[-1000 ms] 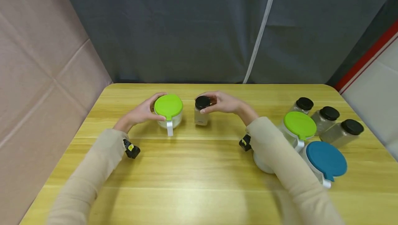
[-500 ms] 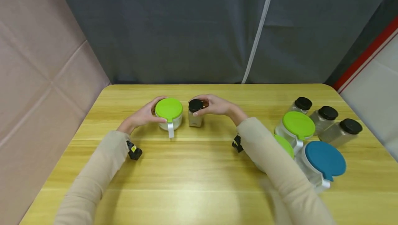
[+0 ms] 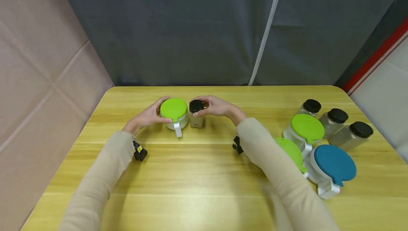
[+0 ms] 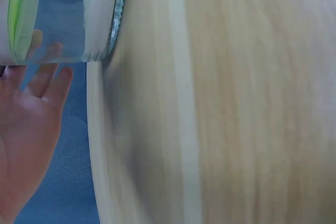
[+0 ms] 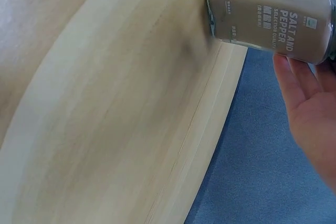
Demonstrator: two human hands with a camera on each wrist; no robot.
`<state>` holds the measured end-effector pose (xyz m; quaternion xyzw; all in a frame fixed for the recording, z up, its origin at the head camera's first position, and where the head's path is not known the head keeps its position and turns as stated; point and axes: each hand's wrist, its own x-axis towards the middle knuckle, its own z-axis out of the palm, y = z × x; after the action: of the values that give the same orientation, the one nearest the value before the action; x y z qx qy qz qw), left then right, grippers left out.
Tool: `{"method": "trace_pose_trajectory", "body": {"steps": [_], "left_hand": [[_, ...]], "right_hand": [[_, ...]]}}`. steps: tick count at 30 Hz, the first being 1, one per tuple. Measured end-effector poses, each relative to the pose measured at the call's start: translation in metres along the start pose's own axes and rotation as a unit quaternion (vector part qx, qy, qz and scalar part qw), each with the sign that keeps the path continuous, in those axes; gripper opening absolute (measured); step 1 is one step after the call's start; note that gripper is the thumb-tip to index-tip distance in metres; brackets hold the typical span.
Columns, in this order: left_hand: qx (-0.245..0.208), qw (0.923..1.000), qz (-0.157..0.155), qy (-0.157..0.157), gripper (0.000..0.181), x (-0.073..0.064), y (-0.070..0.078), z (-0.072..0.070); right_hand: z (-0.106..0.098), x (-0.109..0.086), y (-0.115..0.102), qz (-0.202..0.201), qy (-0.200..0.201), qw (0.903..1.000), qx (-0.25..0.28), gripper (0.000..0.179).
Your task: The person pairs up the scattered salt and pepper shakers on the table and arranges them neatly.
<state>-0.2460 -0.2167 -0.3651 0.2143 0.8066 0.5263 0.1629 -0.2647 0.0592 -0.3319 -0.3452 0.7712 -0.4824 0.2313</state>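
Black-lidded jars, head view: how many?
4: held jar in the right hand; rear jar, middle jar, front jar at far right. The right sleeve may hide others.

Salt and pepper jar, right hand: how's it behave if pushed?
The jar looks rigid, probably slick: smooth, clear walls. Flat sides should resist rolling. Being tall and narrow, it may tip if pushed near its black lid.

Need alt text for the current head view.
A person's left hand grips a green-lidded jar and their right hand grips a black-capped bottle, close side by side at a wooden table. At picture right are three more black-capped bottles, two more green-lidded jars and one blue-lidded jar.
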Motion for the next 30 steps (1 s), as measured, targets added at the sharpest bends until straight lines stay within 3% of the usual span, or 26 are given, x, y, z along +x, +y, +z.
{"method": "trace_pose_trajectory", "body": {"steps": [7, 14, 19, 30], "left_hand": [[0.007, 1.0, -0.003, -0.001, 0.082, 0.004, -0.002, -0.002], [0.055, 0.9983, -0.001, 0.02, 0.083, 0.005, 0.0, -0.004], [0.031, 0.9991, 0.0, 0.029, 0.083, 0.005, 0.0, -0.006], [0.017, 0.9995, -0.01, 0.022, 0.082, 0.009, -0.001, -0.012]], "right_hand": [[0.0, 0.008, -0.001, -0.001, 0.009, 1.0, 0.004, 0.048], [0.0, 0.01, -0.004, 0.028, 0.032, 0.9989, -0.019, 0.05], [0.001, 0.01, -0.006, 0.063, 0.062, 0.9949, -0.049, 0.052], [0.003, 0.016, -0.002, 0.066, 0.081, 0.9943, -0.019, 0.055]]}}
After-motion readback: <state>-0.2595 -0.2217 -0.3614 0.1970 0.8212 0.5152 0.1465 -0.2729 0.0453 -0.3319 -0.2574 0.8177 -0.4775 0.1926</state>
